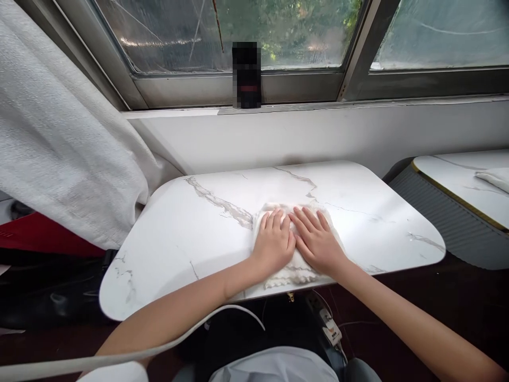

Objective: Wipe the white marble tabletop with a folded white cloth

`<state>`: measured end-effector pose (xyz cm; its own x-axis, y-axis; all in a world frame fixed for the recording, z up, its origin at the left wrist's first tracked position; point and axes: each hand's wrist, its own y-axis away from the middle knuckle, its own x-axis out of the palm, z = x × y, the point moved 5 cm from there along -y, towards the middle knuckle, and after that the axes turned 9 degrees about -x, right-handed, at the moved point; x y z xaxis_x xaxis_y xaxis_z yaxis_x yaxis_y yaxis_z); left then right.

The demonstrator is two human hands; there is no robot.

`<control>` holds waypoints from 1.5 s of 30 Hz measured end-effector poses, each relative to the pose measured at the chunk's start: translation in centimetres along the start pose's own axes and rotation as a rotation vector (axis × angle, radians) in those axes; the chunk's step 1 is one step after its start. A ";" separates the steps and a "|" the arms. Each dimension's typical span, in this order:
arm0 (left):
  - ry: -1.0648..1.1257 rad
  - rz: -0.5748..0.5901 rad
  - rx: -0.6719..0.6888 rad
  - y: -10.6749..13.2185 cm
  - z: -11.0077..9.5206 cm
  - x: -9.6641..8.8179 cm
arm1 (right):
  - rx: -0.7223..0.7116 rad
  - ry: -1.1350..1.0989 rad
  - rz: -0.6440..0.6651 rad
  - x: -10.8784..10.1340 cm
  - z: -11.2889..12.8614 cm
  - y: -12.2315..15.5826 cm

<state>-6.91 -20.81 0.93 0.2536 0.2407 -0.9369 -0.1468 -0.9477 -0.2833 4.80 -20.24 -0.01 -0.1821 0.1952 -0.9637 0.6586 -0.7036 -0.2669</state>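
A white fluffy cloth (296,273) lies spread near the front edge of a white marble-patterned table (167,233). Both my hands press on it side by side. My left hand (274,241) rests on the cloth's left part, fingers stretched forward. On the right part lies my right hand (317,239), palm down with its fingers a little apart. The two hands touch or nearly touch at the thumbs. What is under the palms is hidden.
Behind the table is a window sill (178,112) with a black, pixelated object (246,79) on it. A white curtain (67,132) hangs at left. Another marble-patterned table (457,170) stands at right. A white cable (191,331) crosses in front; a power strip (330,329) sits below.
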 end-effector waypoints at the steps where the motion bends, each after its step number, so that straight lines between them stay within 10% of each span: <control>1: 0.008 -0.006 0.017 0.8 0.1 -0.3 | -0.003 0.004 -0.006 -0.1 0.7 0.5; 15: 0.049 0.036 0.006 2.7 3.7 -2.4 | -0.062 -0.030 0.059 0.3 4.6 -1.7; 45: 0.159 -0.081 -0.210 -17.2 18.2 0.4 | 0.034 -0.131 0.008 6.5 -3.5 -25.1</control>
<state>-21.69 -0.64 1.72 0.4054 0.2970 -0.8645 0.0771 -0.9535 -0.2915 -10.33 1.08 0.47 -0.2717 0.1001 -0.9572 0.6356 -0.7281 -0.2566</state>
